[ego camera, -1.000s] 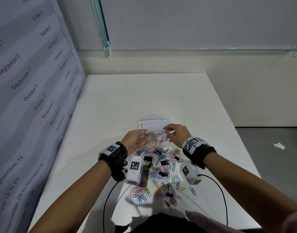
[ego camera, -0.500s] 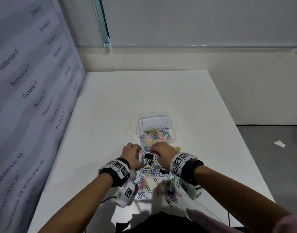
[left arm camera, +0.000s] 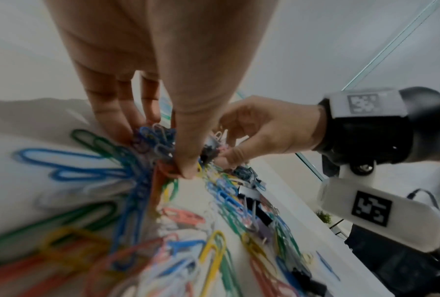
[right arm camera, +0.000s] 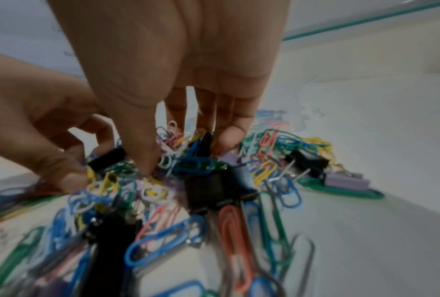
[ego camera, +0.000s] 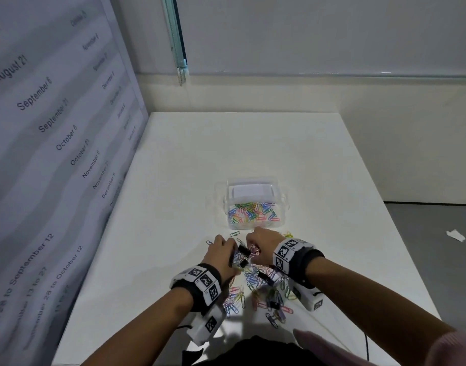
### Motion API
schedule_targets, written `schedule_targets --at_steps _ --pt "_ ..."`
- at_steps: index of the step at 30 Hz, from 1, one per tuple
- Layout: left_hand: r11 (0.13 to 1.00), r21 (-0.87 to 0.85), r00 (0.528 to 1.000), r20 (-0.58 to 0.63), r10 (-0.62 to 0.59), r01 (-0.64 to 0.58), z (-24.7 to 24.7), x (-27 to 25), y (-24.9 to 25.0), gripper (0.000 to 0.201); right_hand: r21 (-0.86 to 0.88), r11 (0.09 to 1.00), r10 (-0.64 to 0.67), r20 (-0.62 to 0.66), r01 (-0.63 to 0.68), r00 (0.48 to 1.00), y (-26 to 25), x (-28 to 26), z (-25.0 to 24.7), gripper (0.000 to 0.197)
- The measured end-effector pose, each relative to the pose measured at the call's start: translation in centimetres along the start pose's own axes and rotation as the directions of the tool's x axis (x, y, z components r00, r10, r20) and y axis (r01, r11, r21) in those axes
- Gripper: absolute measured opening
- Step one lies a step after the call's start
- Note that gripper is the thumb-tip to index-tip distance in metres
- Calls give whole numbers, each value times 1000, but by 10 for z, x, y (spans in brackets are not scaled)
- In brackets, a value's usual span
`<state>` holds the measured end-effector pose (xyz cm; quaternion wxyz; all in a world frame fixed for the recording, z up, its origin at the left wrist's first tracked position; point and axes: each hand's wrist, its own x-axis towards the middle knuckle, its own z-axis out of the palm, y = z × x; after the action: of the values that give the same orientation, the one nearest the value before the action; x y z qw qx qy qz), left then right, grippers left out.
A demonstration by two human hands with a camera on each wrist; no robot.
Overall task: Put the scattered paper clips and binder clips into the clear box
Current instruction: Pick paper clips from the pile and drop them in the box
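Note:
The clear box (ego camera: 223, 199) stands open mid-table with coloured paper clips (ego camera: 253, 213) in it. Just in front of it lies a pile of coloured paper clips and black binder clips (ego camera: 261, 283). My left hand (ego camera: 222, 249) and right hand (ego camera: 261, 247) are both dug into the pile's far end, facing each other. The left hand (left arm camera: 162, 154) pinches a bunch of paper clips (left arm camera: 155, 138) between thumb and fingers. The right hand (right arm camera: 183, 146) curls its thumb and fingers round a clump of clips with a black binder clip (right arm camera: 203, 140) in it. Another black binder clip (ego camera: 243, 250) shows between the hands.
The white table (ego camera: 239, 154) runs far beyond the box. A panel printed with dates (ego camera: 54, 154) walls the left side. Grey floor with a paper scrap (ego camera: 455, 235) lies past the right edge. A purple binder clip (right arm camera: 346, 181) sits right of the pile.
Both hands came back from over the box to the pile on its near side and closed their fingers on a new bunch of clips.

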<state>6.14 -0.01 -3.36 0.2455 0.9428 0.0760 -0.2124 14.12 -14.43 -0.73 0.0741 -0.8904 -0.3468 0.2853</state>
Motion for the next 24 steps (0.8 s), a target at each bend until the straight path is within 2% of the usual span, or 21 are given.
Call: schedule_targets --at_steps 4,8,14,18,22,24 --pt "1000 4 1000 9 -6 6 -8 5 -3 32 86 994 67 -54 -63 996 7 -5 -7 17" --pt "998 -55 999 6 -37 37 -20 8 -6 22 168 983 94 -92 -77 991 14 -9 -15 18" --pt "949 -301 996 19 -90 91 -30 10 -15 23 263 962 117 -157 -72 981 16 -12 -27 22" --pt "795 -585 987 107 -120 160 -33 11 -21 23 288 956 118 -207 -54 971 20 -11 -39 20" --pt "625 -765 987 94 -131 156 -44 14 -8 22 331 938 197 -277 -99 940 28 -5 -53 23" --pt "569 -811 988 75 -132 138 -51 20 1 22 370 921 243 -297 -123 923 33 -4 -55 23"
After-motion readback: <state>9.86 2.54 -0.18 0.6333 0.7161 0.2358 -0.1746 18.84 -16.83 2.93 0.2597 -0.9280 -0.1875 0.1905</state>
